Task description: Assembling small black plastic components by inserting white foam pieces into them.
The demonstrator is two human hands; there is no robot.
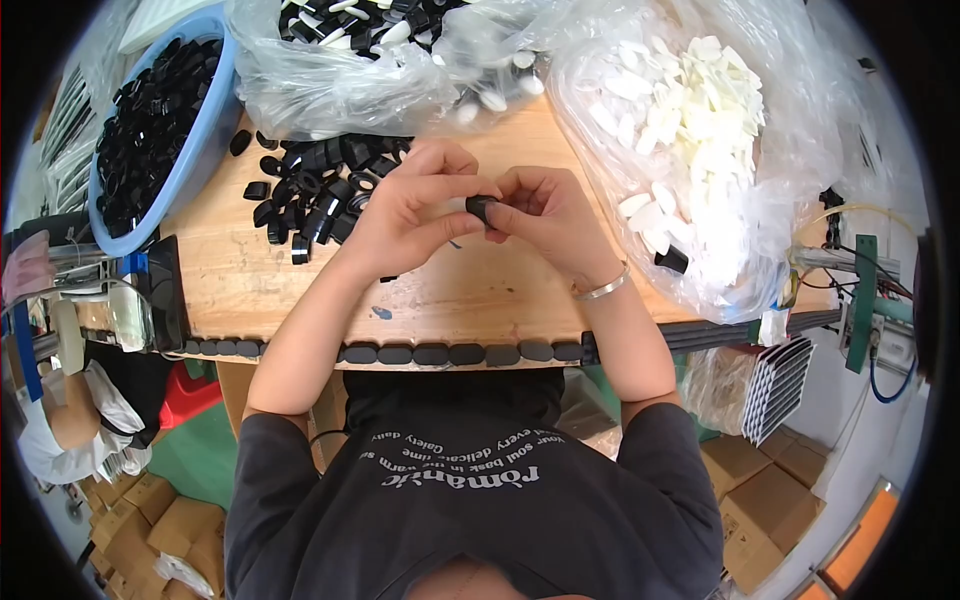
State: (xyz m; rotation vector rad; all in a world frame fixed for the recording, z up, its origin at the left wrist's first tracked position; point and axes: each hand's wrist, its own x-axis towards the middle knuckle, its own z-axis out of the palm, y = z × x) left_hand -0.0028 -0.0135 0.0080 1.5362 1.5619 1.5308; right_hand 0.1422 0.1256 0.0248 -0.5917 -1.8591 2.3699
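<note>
Over the middle of the wooden table [440, 300], both my hands meet at a small black ring-like plastic part [480, 208]. My right hand [548, 215] pinches it between thumb and fingers. My left hand [410, 215] reaches it from the other side, its fingers closed against the part; something whitish shows between left thumb and forefinger, too hidden to name. A heap of loose black plastic parts [325, 200] lies just left of and behind my left hand. To the right of my right hand, white flat oval pieces [650, 215] lie in a clear plastic bag [720, 270].
A blue basin [188, 170] full of black parts stands at the left. A clear bag [340, 95] of black and white pieces lies at the back. Black oval pieces [466, 354] line the table's front edge. Cardboard boxes [770, 510] stand below; another person's arm [72, 415] shows at left.
</note>
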